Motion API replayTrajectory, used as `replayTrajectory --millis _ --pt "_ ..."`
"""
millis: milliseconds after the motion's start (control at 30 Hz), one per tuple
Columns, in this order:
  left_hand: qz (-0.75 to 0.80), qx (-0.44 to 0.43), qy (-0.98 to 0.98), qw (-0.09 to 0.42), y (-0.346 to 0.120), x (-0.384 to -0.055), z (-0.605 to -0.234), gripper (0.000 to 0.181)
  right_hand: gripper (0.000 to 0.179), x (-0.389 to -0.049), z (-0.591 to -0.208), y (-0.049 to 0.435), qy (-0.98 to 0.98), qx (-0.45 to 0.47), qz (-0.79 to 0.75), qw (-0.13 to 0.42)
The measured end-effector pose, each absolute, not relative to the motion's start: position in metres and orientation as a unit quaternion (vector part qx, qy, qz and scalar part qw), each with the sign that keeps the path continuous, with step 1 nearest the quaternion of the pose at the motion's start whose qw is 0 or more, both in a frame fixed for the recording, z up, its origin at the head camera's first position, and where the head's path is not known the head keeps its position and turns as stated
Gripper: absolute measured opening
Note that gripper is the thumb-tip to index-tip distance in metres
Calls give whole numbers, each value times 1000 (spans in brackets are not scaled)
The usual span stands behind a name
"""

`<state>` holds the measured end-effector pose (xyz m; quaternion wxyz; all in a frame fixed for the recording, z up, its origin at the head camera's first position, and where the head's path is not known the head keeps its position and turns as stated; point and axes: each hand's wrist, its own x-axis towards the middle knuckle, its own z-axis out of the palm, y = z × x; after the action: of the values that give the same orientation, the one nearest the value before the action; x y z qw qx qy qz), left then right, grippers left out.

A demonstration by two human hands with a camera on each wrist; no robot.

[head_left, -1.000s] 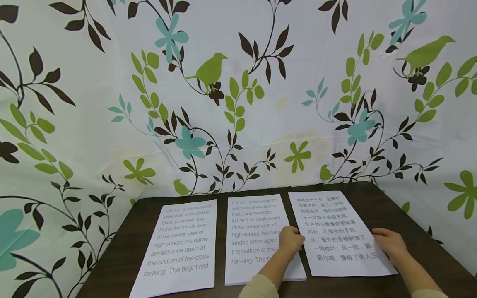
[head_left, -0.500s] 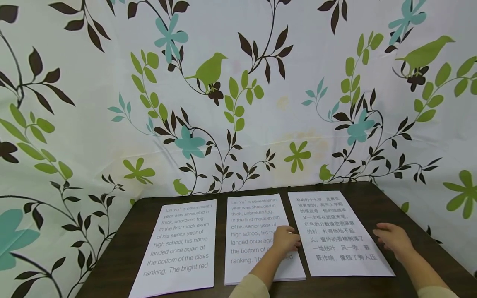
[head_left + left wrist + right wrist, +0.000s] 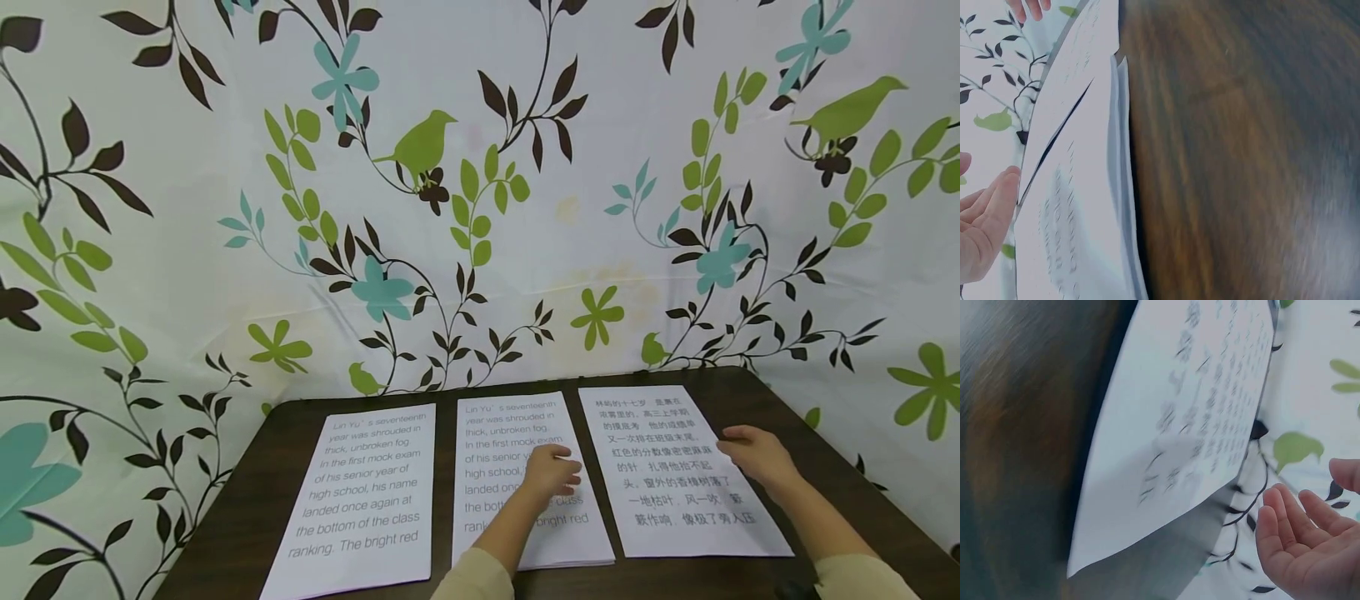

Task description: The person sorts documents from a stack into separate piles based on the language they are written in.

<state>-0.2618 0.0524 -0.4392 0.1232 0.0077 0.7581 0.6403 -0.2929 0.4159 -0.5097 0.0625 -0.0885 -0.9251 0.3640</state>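
Observation:
Three stacks of printed paper lie side by side. Over the middle English-text stack (image 3: 510, 467) hovers my left hand (image 3: 551, 472), its fingers loosely bent and holding nothing. In the left wrist view that hand (image 3: 985, 225) shows beside the stack, whose near edge reveals several layered sheets. My right hand (image 3: 757, 452) is by the right edge of the Chinese-text paper (image 3: 675, 492), overlapping that edge in the head view. The right wrist view shows this hand (image 3: 1310, 544) with spread, relaxed fingers and nothing in them.
A further English-text stack (image 3: 367, 492) lies at the left. All the paper rests on a dark brown wooden table (image 3: 292, 450). Behind its far edge hangs a white cloth (image 3: 510, 317) printed with leaves, flowers and birds.
My left hand has come away from the gap between the middle and right papers, moving left and up. My right hand let go of the Chinese-text paper's edge and shifted farther up along it.

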Motion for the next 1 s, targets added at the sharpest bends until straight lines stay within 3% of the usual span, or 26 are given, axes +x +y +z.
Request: replayTrajectory --millis 467,833,1000 --pt "616 4 783 89 6 -269 -433 38 63 -338 -508 354 -942 -36 328 66" --pt "613 -20 787 59 -21 -267 -430 38 46 -264 -396 242 -908 3 419 2" --pt "606 -29 794 46 -37 -266 -430 39 41 -260 -392 220 -900 0 436 -6"
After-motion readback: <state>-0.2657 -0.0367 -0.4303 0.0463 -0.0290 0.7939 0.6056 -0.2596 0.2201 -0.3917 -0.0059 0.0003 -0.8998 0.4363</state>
